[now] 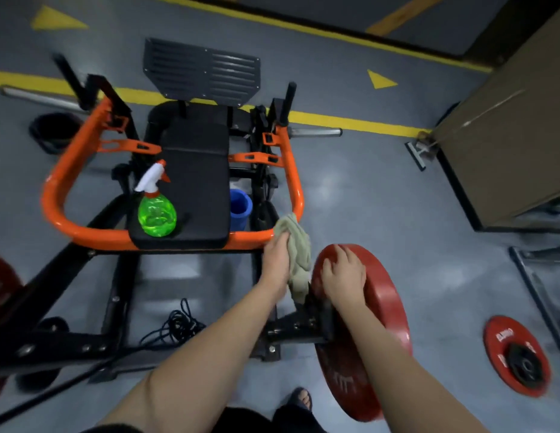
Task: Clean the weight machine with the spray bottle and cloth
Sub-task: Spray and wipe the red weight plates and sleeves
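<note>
**Head view, looking down over a weight machine (63, 182) with an orange tubular frame and a black pad (194, 170).**

- We see the left hand (274, 259) gripping a bunched beige cloth (299, 245). It holds the cloth against the near right corner of the orange frame.
- The right hand (344, 275) lies palm down on the rim of a large red weight plate (382, 307) loaded on the machine's right side. Its fingers are spread and hold nothing.
- The spray bottle (157, 210), green with a white and orange trigger head, stands on the near left part of the pad, apart from both hands.
- A blue cup (240, 207) sits just beside the pad's right edge, inside the frame.
- A black cord (175, 326) lies coiled on the grey floor (397, 198) beneath the machine.
- A smaller red plate (516, 354) lies flat on the floor at right, with a black disc on top of it.
- White lettering shows on both red plates, but we cannot read it because it is too blurred.
- Yellow lines and triangles mark the floor.
</note>
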### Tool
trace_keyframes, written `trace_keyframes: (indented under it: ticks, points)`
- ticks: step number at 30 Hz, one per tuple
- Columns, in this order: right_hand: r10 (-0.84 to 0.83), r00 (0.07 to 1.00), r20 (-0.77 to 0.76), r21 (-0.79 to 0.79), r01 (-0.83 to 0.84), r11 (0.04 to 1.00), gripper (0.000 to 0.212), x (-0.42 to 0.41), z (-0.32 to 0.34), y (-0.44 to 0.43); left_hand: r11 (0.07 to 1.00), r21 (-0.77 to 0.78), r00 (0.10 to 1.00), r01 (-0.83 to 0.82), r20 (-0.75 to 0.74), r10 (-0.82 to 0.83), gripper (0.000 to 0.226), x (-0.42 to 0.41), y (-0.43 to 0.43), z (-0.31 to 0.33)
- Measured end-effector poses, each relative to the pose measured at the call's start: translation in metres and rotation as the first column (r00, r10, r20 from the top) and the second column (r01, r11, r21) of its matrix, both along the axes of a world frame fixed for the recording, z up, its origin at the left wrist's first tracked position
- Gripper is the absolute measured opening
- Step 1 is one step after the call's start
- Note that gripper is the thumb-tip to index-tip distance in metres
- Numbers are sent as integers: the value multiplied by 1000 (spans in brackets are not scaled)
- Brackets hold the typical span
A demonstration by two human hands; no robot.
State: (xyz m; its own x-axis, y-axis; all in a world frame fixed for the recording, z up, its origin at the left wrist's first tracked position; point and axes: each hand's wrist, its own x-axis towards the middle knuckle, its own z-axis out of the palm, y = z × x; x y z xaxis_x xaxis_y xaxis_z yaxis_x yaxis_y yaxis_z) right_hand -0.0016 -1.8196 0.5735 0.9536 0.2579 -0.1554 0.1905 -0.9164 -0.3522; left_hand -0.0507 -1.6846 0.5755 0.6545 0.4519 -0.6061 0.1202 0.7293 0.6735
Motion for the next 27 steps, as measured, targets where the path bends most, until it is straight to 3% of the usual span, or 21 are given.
trace_keyframes:
  ticks: [4,6,13,19,22,25,27]
  points:
    - [261,959,-107,209,-235,949,57,-21,-2,102,908,145,919,-392,16,394,34,-34,110,41]
    - [357,928,-101,297,-315,901,58,-35,5,150,844,207,866,-496,42,498,38,-62,153,58]
    - [522,845,-119,397,-441,805,72,-80,26,289,783,432,851,-448,-61,521,25,-164,240,78]
    - [323,877,-356,377,-181,908,124,-77,14,350,761,509,848,-402,-106,519,21,-199,263,90]
    - [297,857,-421,325,-163,932,137,-71,-9,366,801,460,863,-383,-132,488,24,-202,267,80]
    - [354,822,-446,361,-197,912,142,-67,-33,382,825,403,863,-395,-144,484,29,-203,276,67]
    - [362,834,-416,433,-168,886,126,-68,-40,392,820,417,864,-392,-140,484,27,-201,282,71]
